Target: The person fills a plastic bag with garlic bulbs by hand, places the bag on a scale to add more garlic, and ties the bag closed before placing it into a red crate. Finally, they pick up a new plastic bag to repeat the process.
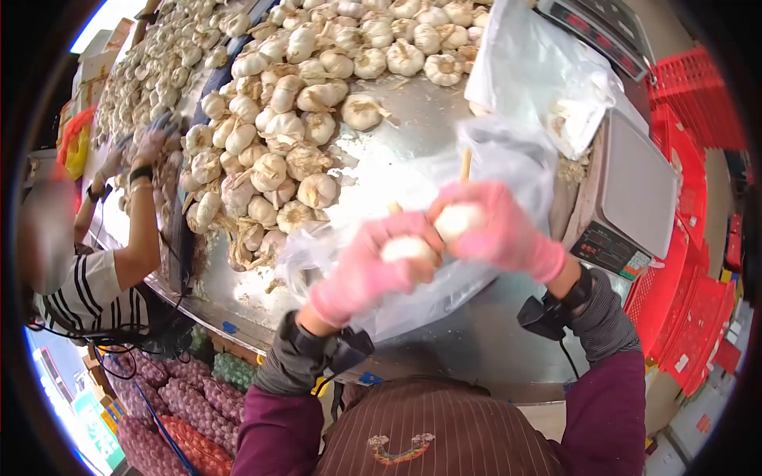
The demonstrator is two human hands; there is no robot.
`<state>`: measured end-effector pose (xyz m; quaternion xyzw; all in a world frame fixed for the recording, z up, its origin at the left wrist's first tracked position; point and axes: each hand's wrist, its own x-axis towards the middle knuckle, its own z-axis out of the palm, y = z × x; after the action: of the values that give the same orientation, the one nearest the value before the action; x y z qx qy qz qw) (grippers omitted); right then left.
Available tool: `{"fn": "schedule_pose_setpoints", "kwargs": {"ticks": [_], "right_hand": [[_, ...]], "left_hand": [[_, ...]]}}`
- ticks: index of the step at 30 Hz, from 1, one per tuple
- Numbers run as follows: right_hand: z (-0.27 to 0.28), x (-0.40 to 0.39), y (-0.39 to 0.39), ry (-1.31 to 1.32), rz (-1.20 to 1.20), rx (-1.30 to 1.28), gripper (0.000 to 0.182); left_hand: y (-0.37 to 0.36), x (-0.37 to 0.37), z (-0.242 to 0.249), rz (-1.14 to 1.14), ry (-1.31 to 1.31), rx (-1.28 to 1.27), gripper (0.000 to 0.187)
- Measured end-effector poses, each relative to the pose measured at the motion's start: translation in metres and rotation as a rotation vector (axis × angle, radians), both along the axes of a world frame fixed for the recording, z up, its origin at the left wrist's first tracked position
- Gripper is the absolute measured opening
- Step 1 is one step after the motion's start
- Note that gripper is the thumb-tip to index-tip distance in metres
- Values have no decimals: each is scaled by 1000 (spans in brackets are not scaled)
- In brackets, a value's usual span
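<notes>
Landmark: one clear plastic bag (429,309), thin, glossy and crumpled, lying on a smooth, reflective sheet-metal table (413,115). Above the bag: left hand (369,266), in a pink fabric glove, fingers curled and pinching a pale garlic bulb (410,250), rounded, with a short stalk stub; right hand (504,226), in a matching glove, bent round a second garlic bulb (459,221), whitish, its straw-coloured stalk pointing away from the wearer; the two hands close together, contact between the bulbs not clear through blur. Left of the bag and beyond it: a broad heap of garlic (274,170), knobbly globes in papery, cream to tan skins, some flaking. Beyond the bag, to its right: a white plastic bag (528,67), limp and creased. Right of the bag: a digital scale (639,178), flat pale rectangular pan, dark panel with keys; farther right, stacked crates (698,91) of red moulded plastic, some with pierced walls. Well left of the bag: a co-worker (87,285) in a striped shirt, hands at further garlic. Nearer the wearer than the bag: a brown pinstriped apron (429,420), woven, with a curved, multicoloured motif.
</notes>
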<state>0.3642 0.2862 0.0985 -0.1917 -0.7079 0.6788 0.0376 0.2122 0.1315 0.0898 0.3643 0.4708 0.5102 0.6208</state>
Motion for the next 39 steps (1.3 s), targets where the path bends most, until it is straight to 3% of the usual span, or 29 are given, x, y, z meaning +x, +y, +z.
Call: {"fn": "schedule_pose_setpoints", "kwargs": {"ticks": [1, 2, 3, 4, 5, 6, 8, 9, 11, 12, 14, 15, 16, 18, 19, 20, 22, 23, 27, 28, 29, 30, 32, 35, 37, 39], "right_hand": [[-11, 15, -13, 38, 31, 358, 27], [-31, 30, -18, -71, 75, 559, 33], [-52, 46, -22, -67, 66, 569, 33], [-71, 61, -25, -186, 83, 789, 37], [-79, 75, -29, -311, 97, 1002, 41], [-77, 86, -37, -308, 88, 1009, 41], [-71, 109, -61, -599, 108, 999, 47], [-67, 117, -72, -716, 196, 891, 48], [-57, 125, -80, -911, 400, 664, 47], [-52, 131, -86, -995, 520, 527, 45], [-64, 151, -100, -796, 762, 425, 44], [-49, 140, -100, -753, 609, 233, 45], [-33, 122, -103, -706, 444, 46, 45], [-30, 102, -103, -481, 9, 229, 47], [-43, 97, -104, -376, -172, 479, 44], [-63, 95, -103, -275, -342, 743, 42], [-97, 93, -108, -518, -184, 850, 31], [-99, 103, -106, -552, -255, 869, 31], [-108, 113, -126, -532, -371, 853, 32], [-110, 106, -133, -481, -341, 833, 33], [-68, 104, -127, -520, -249, 865, 30], [-9, 109, -113, -546, -160, 902, 26], [37, 107, -103, -103, -327, 926, 15], [72, 52, -68, 106, -277, 757, 14], [45, -14, -25, 61, -363, 730, 13], [1, -79, 36, -231, -377, 994, 15]], "left_hand": [[-6, 25, -2, -17, 248, -2, 23], [-9, 42, -19, -16, 725, 94, 25], [-12, 52, -43, -6, 1206, 199, 28], [-13, 54, -64, -41, 1390, 210, 33], [-16, 57, -68, -39, 1398, 223, 33], [-22, 61, -70, -62, 1442, 198, 31], [-29, 62, -70, -197, 1421, 186, 34], [-35, 65, -70, -200, 1425, 191, 34], [-47, 75, -68, -539, 1523, 206, 37], [-54, 77, -65, -543, 1524, 217, 37], [-63, 75, -60, -875, 1277, 182, 35], [-63, 73, -54, -881, 1280, 201, 35], [-60, 73, -47, -795, 1194, 169, 34], [-42, 77, -40, -553, 1142, 144, 33], [-36, 78, -43, -381, 1164, 124, 33], [-31, 77, -62, -283, 1343, 213, 34], [-26, 78, -83, -126, 1547, 367, 42], [-23, 77, -79, -83, 1584, 412, 48], [-11, 75, -15, -255, 1606, 414, 39], [-8, 65, 0, -328, 1367, 355, 37], [-7, 50, 14, -369, 1139, 282, 35], [-4, 39, 28, -116, 1171, 297, 30], [19, -4, 45, 150, 1331, 257, 22], [63, -56, 5, 304, 1563, 13, 32], [95, -70, -40, 336, 1476, 10, 41], [123, -59, -58, 258, 1478, -316, 43]]}}
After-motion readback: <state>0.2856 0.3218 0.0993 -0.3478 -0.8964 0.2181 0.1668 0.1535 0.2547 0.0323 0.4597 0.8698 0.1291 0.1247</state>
